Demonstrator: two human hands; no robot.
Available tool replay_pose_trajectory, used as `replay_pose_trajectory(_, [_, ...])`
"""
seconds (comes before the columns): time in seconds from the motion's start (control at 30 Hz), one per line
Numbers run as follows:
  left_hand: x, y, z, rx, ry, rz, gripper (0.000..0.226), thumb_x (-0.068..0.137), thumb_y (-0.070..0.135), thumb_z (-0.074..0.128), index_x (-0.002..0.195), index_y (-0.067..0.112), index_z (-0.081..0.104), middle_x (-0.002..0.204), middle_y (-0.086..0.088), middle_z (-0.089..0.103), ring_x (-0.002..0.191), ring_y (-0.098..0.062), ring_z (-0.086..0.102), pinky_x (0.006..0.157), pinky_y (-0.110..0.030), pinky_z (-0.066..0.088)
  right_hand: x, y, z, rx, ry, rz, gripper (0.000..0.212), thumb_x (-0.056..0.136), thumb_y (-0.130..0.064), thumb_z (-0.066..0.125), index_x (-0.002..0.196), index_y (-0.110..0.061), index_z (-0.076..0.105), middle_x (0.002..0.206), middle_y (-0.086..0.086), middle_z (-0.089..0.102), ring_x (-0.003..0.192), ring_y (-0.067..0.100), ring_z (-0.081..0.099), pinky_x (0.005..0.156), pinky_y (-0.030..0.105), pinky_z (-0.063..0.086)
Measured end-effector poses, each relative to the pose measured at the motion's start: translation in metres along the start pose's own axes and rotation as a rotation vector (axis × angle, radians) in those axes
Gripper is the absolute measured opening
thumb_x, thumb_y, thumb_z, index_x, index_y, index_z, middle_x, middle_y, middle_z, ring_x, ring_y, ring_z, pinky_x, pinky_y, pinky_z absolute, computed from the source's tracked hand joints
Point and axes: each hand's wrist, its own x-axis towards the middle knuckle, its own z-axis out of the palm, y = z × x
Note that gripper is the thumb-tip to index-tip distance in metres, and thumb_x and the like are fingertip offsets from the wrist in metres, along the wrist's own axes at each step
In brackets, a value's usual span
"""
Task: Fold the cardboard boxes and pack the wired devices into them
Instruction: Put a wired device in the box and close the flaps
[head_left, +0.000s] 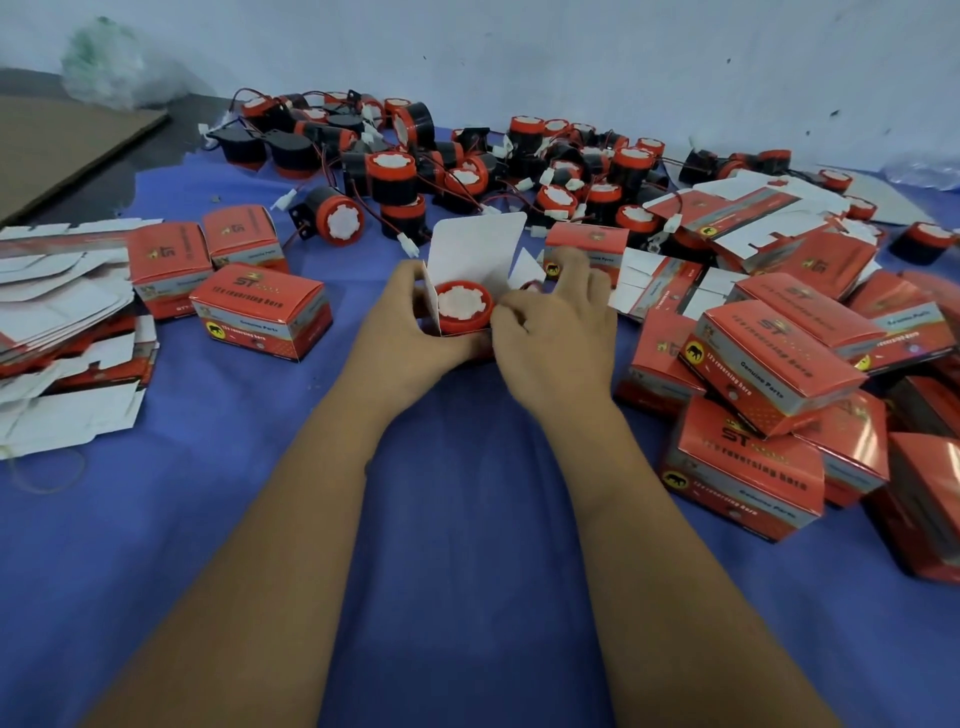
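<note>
Two bare forearms reach across a blue cloth (467, 519) to an open box (470, 260), its white lid flap upright. Inside sits a red wired device (464, 306), white face up. Left hand (410, 322) wraps the box's side; right hand (550, 332) pinches a side flap, fingers loosely spread. Closed red boxes (769, 364) pile at right, flat blanks (62, 312) at left, loose devices (467, 156) behind.

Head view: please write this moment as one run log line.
step: packing | left hand: holds open red cardboard box | right hand: at side flap | round red horn: inside
</note>
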Motion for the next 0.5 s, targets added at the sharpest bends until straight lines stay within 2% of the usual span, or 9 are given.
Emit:
replay_pose_trajectory(0.07, [0.001,0.001,0.002,-0.06,-0.01,-0.035,0.041,0.084,0.031,0.074,0.116,0.034,0.048,0.113,0.014,0.062,0.106,-0.005,0.061,0.082,-0.016,0.053,0.0,0.003,0.0,0.033,-0.153,0.008,0.036,0.098,-0.036,0.038,0.11,-0.024,0.071,0.155,0.004,0.024,0.134,0.027,0.023,0.104,0.041,0.026])
replay_pose_trajectory(0.13, [0.003,0.002,0.006,-0.136,0.029,-0.084,0.035,0.086,0.037,0.066,0.117,0.034,0.049,0.117,0.01,0.062,0.108,-0.008,0.061,0.09,-0.026,0.053,0.0,0.002,-0.001,0.116,-0.232,0.0,0.038,0.1,-0.038,0.035,0.112,-0.024,0.068,0.147,0.006,0.033,0.129,0.027,0.031,0.105,0.043,0.032])
replay_pose_trajectory(0.2, [0.004,0.001,0.01,-0.066,0.114,-0.06,0.039,0.093,0.031,0.064,0.127,0.028,0.046,0.118,0.01,0.061,0.108,-0.008,0.061,0.09,-0.026,0.052,-0.003,-0.002,-0.003,0.249,-0.271,-0.024,0.034,0.101,-0.037,0.037,0.118,-0.025,0.064,0.125,0.004,0.046,0.111,0.026,0.048,0.095,0.045,0.043])
replay_pose_trajectory(0.27, [0.004,-0.001,0.011,0.017,0.195,-0.031,0.039,0.094,0.026,0.064,0.128,0.027,0.045,0.108,0.016,0.059,0.101,-0.006,0.06,0.081,-0.02,0.05,-0.004,-0.007,-0.005,0.384,-0.245,-0.033,0.035,0.099,-0.032,0.045,0.134,-0.027,0.05,0.121,0.002,0.05,0.1,0.022,0.055,0.086,0.043,0.049])
replay_pose_trajectory(0.33, [0.006,-0.004,0.01,0.078,0.254,-0.03,0.04,0.094,0.026,0.063,0.13,0.023,0.046,0.1,0.02,0.056,0.091,-0.001,0.057,0.07,-0.012,0.043,-0.001,-0.007,-0.012,0.394,-0.165,0.0,0.039,0.097,-0.029,0.051,0.134,-0.023,0.041,0.113,0.001,0.056,0.088,0.02,0.058,0.072,0.04,0.05])
replay_pose_trajectory(0.37, [0.006,-0.005,0.009,0.11,0.277,-0.031,0.041,0.094,0.025,0.062,0.132,0.021,0.047,0.1,0.02,0.055,0.089,-0.001,0.056,0.066,-0.008,0.039,0.0,-0.006,-0.015,0.345,-0.126,0.028,0.032,0.096,-0.029,0.053,0.125,-0.019,0.044,0.099,-0.001,0.058,0.078,0.019,0.057,0.063,0.039,0.047])
replay_pose_trajectory(0.4, [0.007,-0.006,0.008,0.127,0.296,-0.031,0.041,0.095,0.025,0.06,0.133,0.02,0.047,0.104,0.017,0.056,0.091,-0.003,0.055,0.064,-0.007,0.037,0.002,-0.004,-0.018,0.284,-0.113,0.06,0.021,0.095,-0.03,0.054,0.108,-0.016,0.048,0.081,-0.003,0.054,0.067,0.017,0.052,0.055,0.037,0.041])
replay_pose_trajectory(0.43, [0.007,-0.006,0.008,0.128,0.309,-0.028,0.041,0.095,0.023,0.059,0.134,0.02,0.047,0.108,0.015,0.056,0.095,-0.006,0.054,0.063,-0.007,0.036,0.005,-0.001,-0.022,0.243,-0.127,0.085,0.019,0.094,-0.029,0.055,0.089,-0.013,0.049,0.066,-0.003,0.046,0.056,0.016,0.043,0.052,0.035,0.033])
replay_pose_trajectory(0.5, [0.007,-0.006,0.008,0.111,0.318,-0.035,0.04,0.096,0.022,0.058,0.135,0.021,0.047,0.111,0.014,0.055,0.098,-0.008,0.054,0.065,-0.01,0.037,0.008,0.002,-0.03,0.302,-0.248,0.124,0.036,0.091,-0.027,0.057,0.064,-0.004,0.05,0.048,-0.002,0.032,0.044,0.016,0.027,0.053,0.031,0.027])
